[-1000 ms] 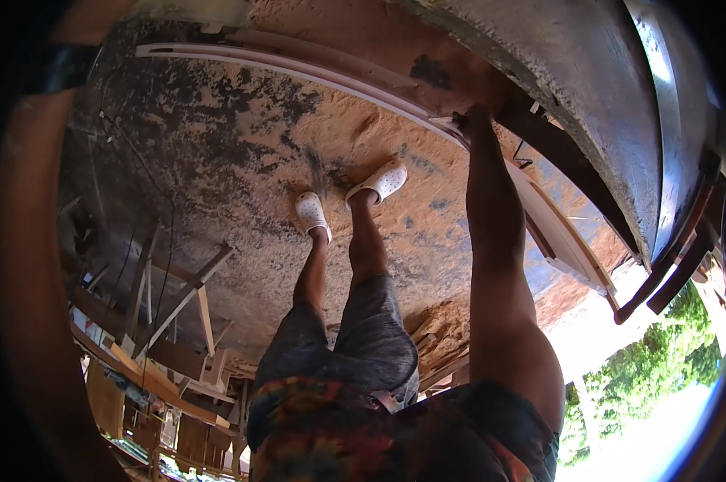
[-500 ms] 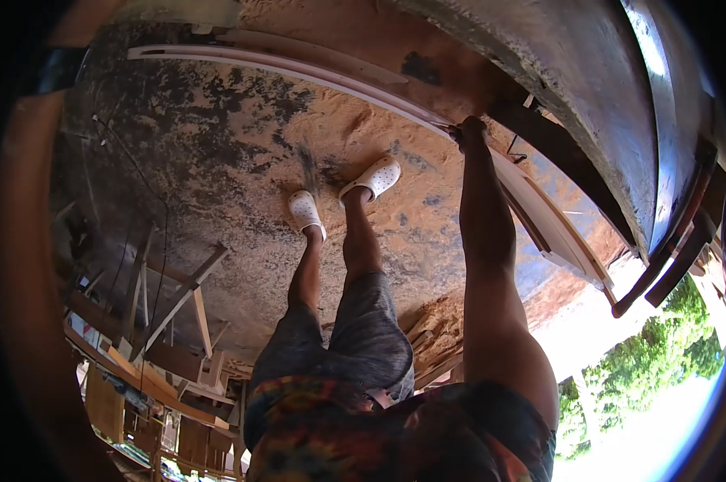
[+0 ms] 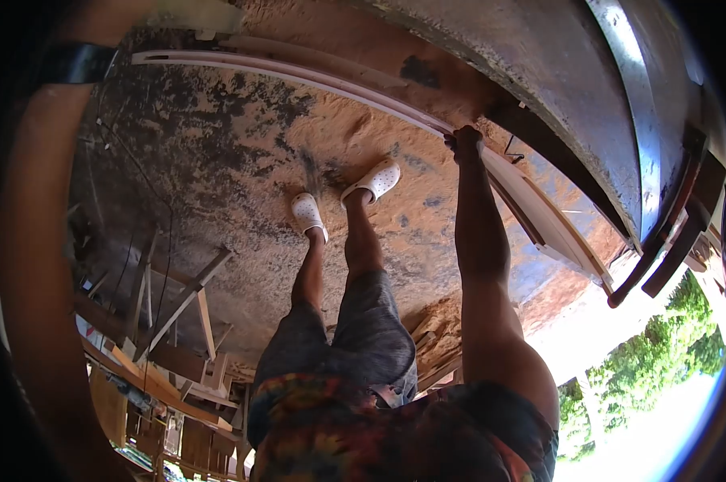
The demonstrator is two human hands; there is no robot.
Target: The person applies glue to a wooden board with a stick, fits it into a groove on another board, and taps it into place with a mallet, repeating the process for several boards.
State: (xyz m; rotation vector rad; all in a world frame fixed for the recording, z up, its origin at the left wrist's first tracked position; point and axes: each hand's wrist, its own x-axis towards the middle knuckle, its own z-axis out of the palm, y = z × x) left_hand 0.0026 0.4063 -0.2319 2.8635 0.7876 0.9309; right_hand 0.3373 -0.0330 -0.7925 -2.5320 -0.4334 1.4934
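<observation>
A long pale wooden strip [image 3: 299, 74], grooved along its length, runs across the upper part of the view above the floor. My right hand [image 3: 465, 145] is closed around its right part. On the left, my left forearm reaches up past a dark wristband, and my left hand [image 3: 110, 20] is near the top edge, close to the strip's left end. Its fingers are dark and cut off, so their hold is hidden. Pale boards [image 3: 540, 209] extend beyond my right hand.
White clogs [image 3: 381, 178] are on my feet on the stained, dusty floor [image 3: 250, 185]. A large grey slab-like surface [image 3: 556, 72] curves along the upper right. Wooden trestle frames [image 3: 186, 301] and lumber stand at lower left. A thin cord hangs there. Greenery shows at lower right.
My left forearm and its wristband have shifted slightly right and up in view. My right hand sits slightly lower, still on the strip. The grey surface has shifted left in view.
</observation>
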